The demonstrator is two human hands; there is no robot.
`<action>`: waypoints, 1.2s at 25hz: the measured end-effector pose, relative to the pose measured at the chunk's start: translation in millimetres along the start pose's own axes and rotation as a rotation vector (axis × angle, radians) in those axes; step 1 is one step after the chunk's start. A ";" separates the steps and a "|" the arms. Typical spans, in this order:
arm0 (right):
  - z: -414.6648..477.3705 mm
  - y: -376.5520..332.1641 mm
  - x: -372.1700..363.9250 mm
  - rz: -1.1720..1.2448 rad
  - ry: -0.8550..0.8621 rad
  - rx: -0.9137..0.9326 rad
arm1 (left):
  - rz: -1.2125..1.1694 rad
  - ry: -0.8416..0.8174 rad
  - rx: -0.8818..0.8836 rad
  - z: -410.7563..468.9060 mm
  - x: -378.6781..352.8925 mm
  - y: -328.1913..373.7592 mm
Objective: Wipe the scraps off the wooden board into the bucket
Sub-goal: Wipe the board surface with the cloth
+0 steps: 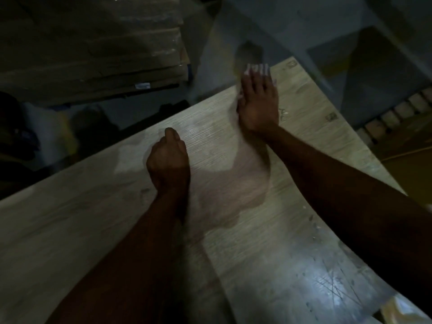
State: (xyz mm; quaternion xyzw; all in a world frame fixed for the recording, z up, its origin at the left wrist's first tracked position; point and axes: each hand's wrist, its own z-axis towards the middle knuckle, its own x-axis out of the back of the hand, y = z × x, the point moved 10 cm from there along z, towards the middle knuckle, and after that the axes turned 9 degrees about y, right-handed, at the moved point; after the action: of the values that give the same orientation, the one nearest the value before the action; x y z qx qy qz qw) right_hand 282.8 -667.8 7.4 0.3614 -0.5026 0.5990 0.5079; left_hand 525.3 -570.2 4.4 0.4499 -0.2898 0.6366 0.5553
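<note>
R hand [257,99] flat, fingers straight, gripping nothing, sweeping at far edge of wooden board [233,230] | L hand [168,157] fisted, empty, bracing mid-board | scraps [283,112] lying just beside R hand | bucket: can't tell, too dim | tip: pressing palm flat, pushing clear over edge

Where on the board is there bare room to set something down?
The pale wood-grain board is bare left of the fisted left hand and between both forearms. Crowded at the far corner: flat right hand, small scraps beside it.
</note>
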 end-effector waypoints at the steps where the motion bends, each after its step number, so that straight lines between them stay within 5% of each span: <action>1: -9.6 -7.4 -2.2 -0.003 -0.027 0.024 | -0.023 -0.010 -0.011 -0.9 -0.7 1.3; 4: -74.0 -56.1 -11.0 0.018 -0.120 0.624 | -0.138 0.003 -0.106 -3.0 7.4 13.3; 5: -63.1 -45.9 -5.8 0.036 -0.116 0.614 | -0.171 -0.004 -0.129 -5.3 7.5 23.4; 8: -14.1 12.4 3.1 0.009 -0.089 0.115 | -0.195 -0.043 -0.231 -24.2 -1.3 82.5; 12: -24.8 14.3 -2.7 0.002 -0.123 0.596 | -0.081 -0.016 -0.213 -27.2 -9.9 142.5; 15: 45.2 92.4 6.9 -0.056 -0.080 0.168 | -0.063 -0.018 -0.243 -30.7 -14.5 143.8; 19: 44.9 91.2 -8.7 -0.098 -0.111 0.520 | -0.062 0.041 -0.360 -25.4 -13.0 155.8; 22: 61.6 118.5 13.6 -0.041 -0.068 0.128 | -0.091 0.083 -0.380 -22.9 -7.8 155.3; 26: -27.2 34.1 0.4 0.013 -0.159 0.564 | -0.150 0.001 -0.341 -22.3 -11.1 154.7; 27: -15.9 44.6 4.4 -0.002 -0.126 0.555 | -0.150 -0.009 -0.331 -21.6 -10.5 153.6; 30: 30.5 117.2 26.1 -0.071 0.042 -0.091 | -0.174 -0.066 -0.291 -18.5 -13.3 151.4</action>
State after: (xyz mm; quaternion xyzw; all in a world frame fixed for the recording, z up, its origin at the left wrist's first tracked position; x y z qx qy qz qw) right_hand 160.7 -688.5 11.6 0.3428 -0.5055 0.5644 0.5553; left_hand 373.9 -592.7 4.4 0.4088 -0.3566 0.5224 0.6579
